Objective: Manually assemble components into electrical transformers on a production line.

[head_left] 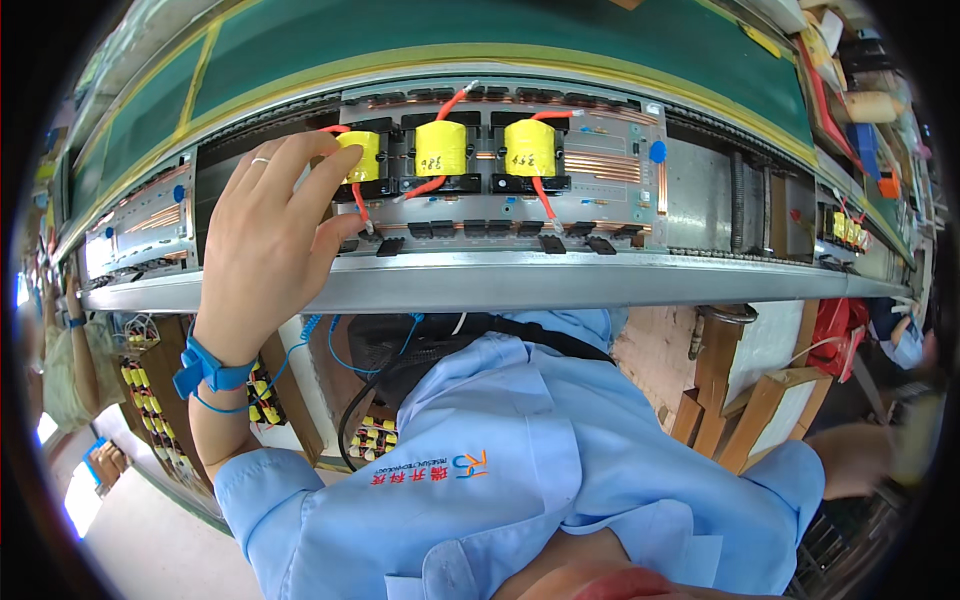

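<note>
The left hand (268,235), thumb and fingers spread, touches a yellow coil (369,165). Right hand: can't tell.

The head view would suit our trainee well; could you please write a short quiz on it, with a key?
1. How many yellow-wrapped components sit on the central circuit board?
A) two
B) three
C) five

2. True or false: the person's left hand is at the rightmost component on that board.

3. Fill in the colour: the wrist strap on the left arm is ____.

Key: 1. B. 2. False; it is at the leftmost component. 3. Blue.
</note>
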Demonstrator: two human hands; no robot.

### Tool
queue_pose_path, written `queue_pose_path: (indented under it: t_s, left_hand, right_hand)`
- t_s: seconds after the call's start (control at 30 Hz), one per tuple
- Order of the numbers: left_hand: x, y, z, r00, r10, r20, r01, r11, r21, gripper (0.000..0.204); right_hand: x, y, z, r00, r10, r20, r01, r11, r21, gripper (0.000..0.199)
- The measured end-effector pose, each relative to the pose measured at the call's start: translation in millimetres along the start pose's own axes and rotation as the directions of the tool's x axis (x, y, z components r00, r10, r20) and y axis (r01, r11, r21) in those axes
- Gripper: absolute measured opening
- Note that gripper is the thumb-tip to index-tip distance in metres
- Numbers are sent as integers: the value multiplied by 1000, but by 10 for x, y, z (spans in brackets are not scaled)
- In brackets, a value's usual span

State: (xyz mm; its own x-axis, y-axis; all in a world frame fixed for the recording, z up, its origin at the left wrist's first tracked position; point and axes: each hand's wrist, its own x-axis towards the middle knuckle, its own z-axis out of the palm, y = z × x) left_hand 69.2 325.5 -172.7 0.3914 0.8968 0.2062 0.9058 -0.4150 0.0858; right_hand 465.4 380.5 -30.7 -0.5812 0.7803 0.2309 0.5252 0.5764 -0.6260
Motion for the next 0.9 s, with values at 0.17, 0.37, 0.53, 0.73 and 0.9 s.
queue_pose_path:
  t_s: [0.17, 0.37, 0.53, 0.73, 0.9]
  left_hand:
    - [-200, 61, 89, 995, -97, -19, 98, 995, 31, 52]
    - [-230, 53, 204, 993, -95, -73, 94, 995, -19, 58]
    - [-250, -2, 242, 989, -105, -103, 99, 993, -61, 55]
    - [-265, -45, 247, 992, -101, -81, 97, 994, -54, 53]
    - [-298, -40, 280, 992, -118, -54, 116, 992, -42, 54]
  right_hand:
    - [-183, 561, 827, 957, 265, 119, -291, 854, 432, 68]
    - [213, 909, 1196, 945, 289, 154, -318, 920, 229, 65]
    - [302, 938, 1291, 972, 172, 162, -152, 980, -129, 65]
    - [369, 1018, 1280, 954, 230, 191, -199, 966, -167, 66]
    - [409, 1021, 1314, 952, 221, 210, -182, 965, -190, 68]
